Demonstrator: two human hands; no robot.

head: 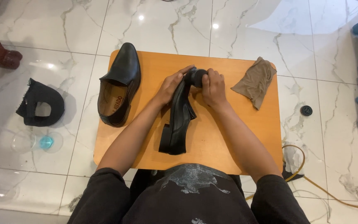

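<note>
Black leather shoe lies on its side near the middle of the orange worktop, heel towards the person and toe pointing away. The left hand is curled around the front part of the upper, fingers wrapped over the toe end, so it is closed on the shoe. The right hand is closed on a dark round pad, which looks like a polishing sponge or brush head, and presses it against the toe; exactly what kind of applicator it is cannot be told from this view.

Judging by its look, the shoe is stiff at the sole and block heel and softer along the upper, moderately light, with a smooth, glossy skin that could slip under a loose hold. The firmest places to take it seem to be the toe cap, where the left hand already sits, or the heel and the rim of the opening; pinching the thin upper alone would likely let it fold.

The matching black shoe stands upright at the left of the worktop, well apart from the hands, its tan insole showing. A crumpled brown cloth lies at the right of the worktop. On the marble floor to the left sit a black fabric piece and a clear lid.
</note>
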